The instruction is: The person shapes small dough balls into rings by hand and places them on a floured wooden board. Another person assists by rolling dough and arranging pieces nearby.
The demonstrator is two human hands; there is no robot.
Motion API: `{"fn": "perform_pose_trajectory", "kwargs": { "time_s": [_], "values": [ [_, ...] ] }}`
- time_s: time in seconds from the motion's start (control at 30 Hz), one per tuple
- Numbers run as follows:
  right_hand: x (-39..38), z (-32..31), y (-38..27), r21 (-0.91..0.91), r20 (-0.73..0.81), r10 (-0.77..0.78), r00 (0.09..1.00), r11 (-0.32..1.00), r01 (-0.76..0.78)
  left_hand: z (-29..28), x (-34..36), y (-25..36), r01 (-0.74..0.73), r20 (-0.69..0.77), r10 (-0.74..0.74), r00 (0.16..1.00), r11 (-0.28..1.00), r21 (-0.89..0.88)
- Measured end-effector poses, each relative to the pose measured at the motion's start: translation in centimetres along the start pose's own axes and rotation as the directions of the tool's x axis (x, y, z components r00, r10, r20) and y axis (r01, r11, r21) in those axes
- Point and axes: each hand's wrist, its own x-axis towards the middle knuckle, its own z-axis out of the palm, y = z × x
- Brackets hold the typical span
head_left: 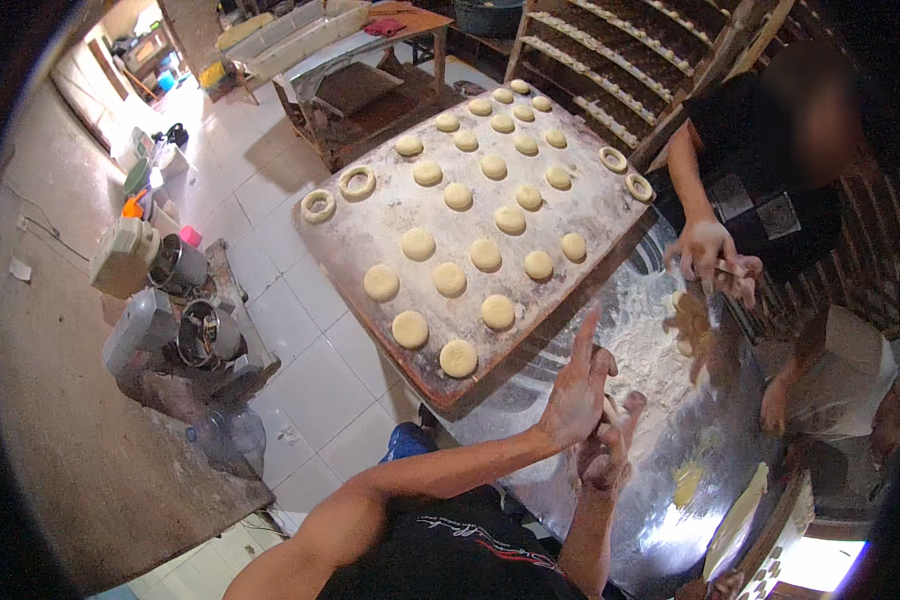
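My left hand (573, 398) and my right hand (606, 450) meet over the floured metal table (530, 440). A small pale piece of dough (611, 408) shows between their fingers, mostly hidden by them. The left index finger points up and away while its other fingers curl in. The right fingers are bent around the dough from below. Just beyond, a wooden board (355, 255) carries several flat round dough pieces (498, 312). Dough rings with open centres, such as this one (357, 182), lie at its left and right edges.
Opposite, a co-worker's hands (712, 258) come together above the table, near more dough (684, 322) and loose flour (638, 365). Mixers (135, 330) with metal bowls stand left. Behind are a low wooden table (410, 25) and a rack (610, 65) of filled trays.
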Motion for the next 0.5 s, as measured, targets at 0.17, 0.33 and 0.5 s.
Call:
{"fn": "perform_pose_trajectory", "kwargs": {
  "time_s": [0.17, 0.33, 0.5],
  "values": [
    [-0.6, -1.8, 0.0, 0.195, 0.197, -0.096, 0.976, 0.979, 0.057, 0.1, -2.1, -0.4, -0.377, -0.01, 0.379, 0.925, 0.922, 0.089],
    [-1.6, -3.7, 0.4, -0.044, -0.021, -0.082, 0.996, 0.996, 0.081, 0.0, -4.6, 0.1, -0.683, 0.164, 0.663, 0.73, 0.699, 0.212],
    [-2.8, -3.1, 0.4, 0.097, -0.011, 0.113, 0.994, 0.989, -0.111, -0.3, -6.1, 1.1, 0.099, -0.014, -0.103, 0.995, 0.979, -0.181]
  ]
}}
